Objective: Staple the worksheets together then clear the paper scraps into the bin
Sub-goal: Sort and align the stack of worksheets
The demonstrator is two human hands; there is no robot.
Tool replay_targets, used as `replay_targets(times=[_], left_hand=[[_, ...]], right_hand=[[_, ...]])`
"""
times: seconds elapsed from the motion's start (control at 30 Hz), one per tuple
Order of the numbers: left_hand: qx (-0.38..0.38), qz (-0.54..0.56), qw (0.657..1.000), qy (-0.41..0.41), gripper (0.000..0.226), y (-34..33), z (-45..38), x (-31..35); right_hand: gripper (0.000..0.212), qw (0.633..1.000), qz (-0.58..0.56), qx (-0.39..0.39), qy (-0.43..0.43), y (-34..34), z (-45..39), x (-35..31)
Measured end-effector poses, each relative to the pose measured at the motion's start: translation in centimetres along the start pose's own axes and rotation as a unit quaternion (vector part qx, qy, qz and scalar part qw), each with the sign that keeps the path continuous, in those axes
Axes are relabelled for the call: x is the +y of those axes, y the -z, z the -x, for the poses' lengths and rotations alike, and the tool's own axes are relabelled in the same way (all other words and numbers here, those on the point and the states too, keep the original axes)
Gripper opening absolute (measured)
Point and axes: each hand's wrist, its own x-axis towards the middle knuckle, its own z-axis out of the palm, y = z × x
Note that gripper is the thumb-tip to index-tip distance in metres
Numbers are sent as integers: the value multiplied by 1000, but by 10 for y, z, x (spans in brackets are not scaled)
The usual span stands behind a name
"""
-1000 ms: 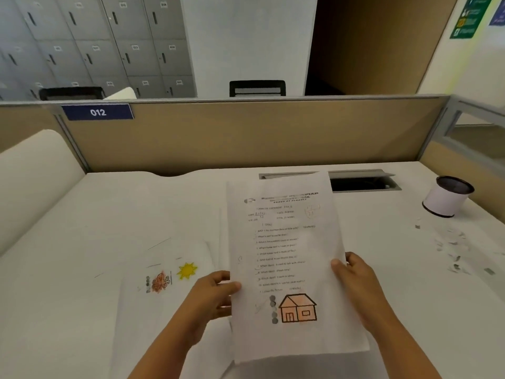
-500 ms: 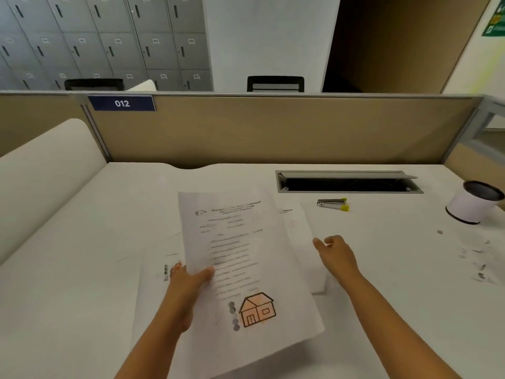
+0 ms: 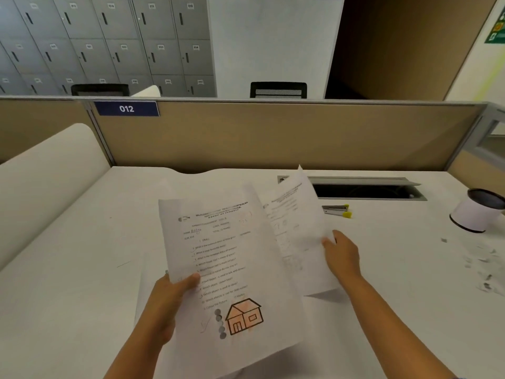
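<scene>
My left hand [image 3: 169, 299] grips the left edge of a printed worksheet with an orange house drawing [image 3: 232, 269], held above the white desk [image 3: 82, 242]. My right hand [image 3: 341, 253] pinches the right edge of a second worksheet [image 3: 295, 231], lifted and tilted up off the desk just right of the first. Another sheet [image 3: 142, 291] lies flat under my left hand, mostly hidden. A small silver stapler with yellow ends [image 3: 337, 210] rests on the desk beyond the second sheet. Paper scraps [image 3: 481, 263] are scattered at the far right, near a white bin with a black rim [image 3: 475, 212].
A tan partition [image 3: 273, 135] labelled 012 closes off the back of the desk. An open cable slot [image 3: 366, 190] sits in the desk behind the stapler. A white curved panel [image 3: 46, 181] borders the left side.
My right hand left the house worksheet, reached right and picked up a second sheet, now raised off the desk. My left hand holds the house sheet alone, shifted left.
</scene>
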Motion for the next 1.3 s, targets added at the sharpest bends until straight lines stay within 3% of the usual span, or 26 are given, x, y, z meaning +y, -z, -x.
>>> replay_targets(times=[0.1,0.2,0.33,0.53,0.6,0.77,0.8,0.9,0.97,1.07,1.1,1.17,1.23,1.3], left_hand=[[-39,5,999,-11,41,-11,3,2],[-65,36,997,-16,44,-29,6,7],[-63,69,995,-24,33,-50,7,13],[-46,108,990,-78,40,-61,12,21],[-28,110,988,-104,31,-65,16,22],[-4,83,986,-143,24,-81,25,18],[-1,78,986,-148,23,-82,26,16],[-14,55,987,-151,21,-86,28,14],[-1,46,987,-152,21,-75,18,18],[110,-4,986,-128,30,-36,-18,19],[167,-91,976,-108,34,-19,-32,14],[265,-305,914,-19,57,13,-51,1],[295,-428,849,95,86,36,-55,-12],[290,-466,822,153,94,50,-54,-21]], right_hand=[[22,994,-78,19,75,26,17,-10],[13,982,-165,0,96,44,36,-18],[13,967,-223,-84,91,55,58,-22],[16,950,-250,-181,49,59,74,-15],[25,946,-251,-200,33,58,78,-12],[82,927,-289,-236,37,64,79,-11],[80,933,-272,-230,44,61,80,-17],[36,959,-227,-163,35,55,79,-27],[24,969,-216,-119,23,51,77,-30],[19,968,-233,-87,17,52,77,-33],[19,968,-236,-80,14,53,77,-33],[18,967,-243,-77,13,55,77,-34],[19,966,-245,-78,8,55,77,-34],[19,966,-248,-79,5,53,76,-35]])
